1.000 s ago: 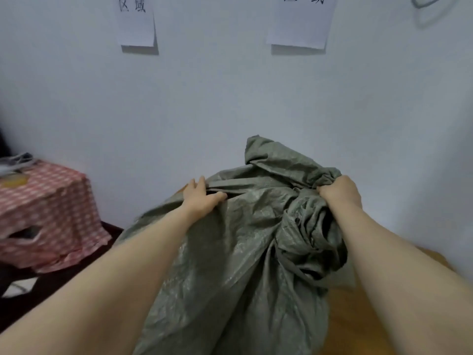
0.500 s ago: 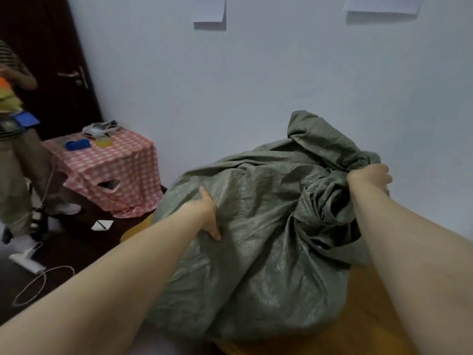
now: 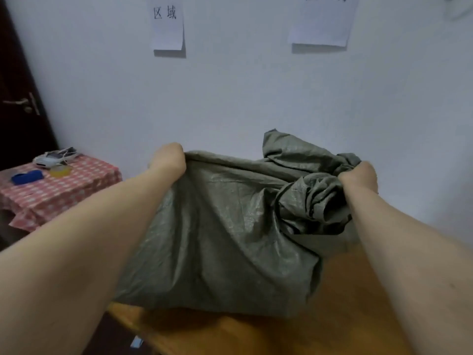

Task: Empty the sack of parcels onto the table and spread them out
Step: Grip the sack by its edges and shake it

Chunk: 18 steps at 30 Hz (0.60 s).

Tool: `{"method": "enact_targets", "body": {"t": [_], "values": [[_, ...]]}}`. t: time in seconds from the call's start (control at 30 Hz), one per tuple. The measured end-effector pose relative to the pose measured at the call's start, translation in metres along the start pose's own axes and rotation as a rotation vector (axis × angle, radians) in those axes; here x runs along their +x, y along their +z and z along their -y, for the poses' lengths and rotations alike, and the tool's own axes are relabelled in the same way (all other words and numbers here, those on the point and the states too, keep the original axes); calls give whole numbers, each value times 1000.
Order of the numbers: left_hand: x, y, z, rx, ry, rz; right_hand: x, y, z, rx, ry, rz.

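On the wooden surface (image 3: 345,303) in front of you sits the grey-green sack (image 3: 225,239), bulging and slumped, its base near the front left edge. Your left hand (image 3: 167,158) is clenched on the sack's upper rim at the far left, and your right hand (image 3: 358,175) is clenched around the bunched, twisted neck on the right. No parcels show yet; they are presumably inside, and the mouth looks gathered shut under your right fist.

Judging from this, the risk is at the front left corner: the sack's bottom lies close to the surface's edge, so if you tip it that way, or the load shifts as you lift, parcels could slide off onto the floor. The woven fabric looks slick and may slip through your grip under weight. Tipping with the neck twisted could jam the contents, then release them in one rush towards the wall.
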State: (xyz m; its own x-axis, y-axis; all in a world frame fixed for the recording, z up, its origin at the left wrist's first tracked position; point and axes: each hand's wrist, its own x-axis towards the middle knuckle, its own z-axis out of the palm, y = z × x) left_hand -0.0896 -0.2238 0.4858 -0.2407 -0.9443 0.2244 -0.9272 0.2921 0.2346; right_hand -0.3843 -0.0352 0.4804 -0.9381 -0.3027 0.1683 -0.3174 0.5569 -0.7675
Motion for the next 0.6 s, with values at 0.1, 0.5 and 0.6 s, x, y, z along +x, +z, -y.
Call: {"method": "enact_targets", "body": {"t": [0.1, 0.5, 0.6], "values": [[21, -30, -31, -83, 56, -98, 5, -30, 4, -37, -35, -27], [78, -103, -135, -346, 302, -344, 23, -117, 17, 65, 61, -135], [80, -58, -145, -465, 376, -152, 24, -98, -10, 248, 231, -73]]}}
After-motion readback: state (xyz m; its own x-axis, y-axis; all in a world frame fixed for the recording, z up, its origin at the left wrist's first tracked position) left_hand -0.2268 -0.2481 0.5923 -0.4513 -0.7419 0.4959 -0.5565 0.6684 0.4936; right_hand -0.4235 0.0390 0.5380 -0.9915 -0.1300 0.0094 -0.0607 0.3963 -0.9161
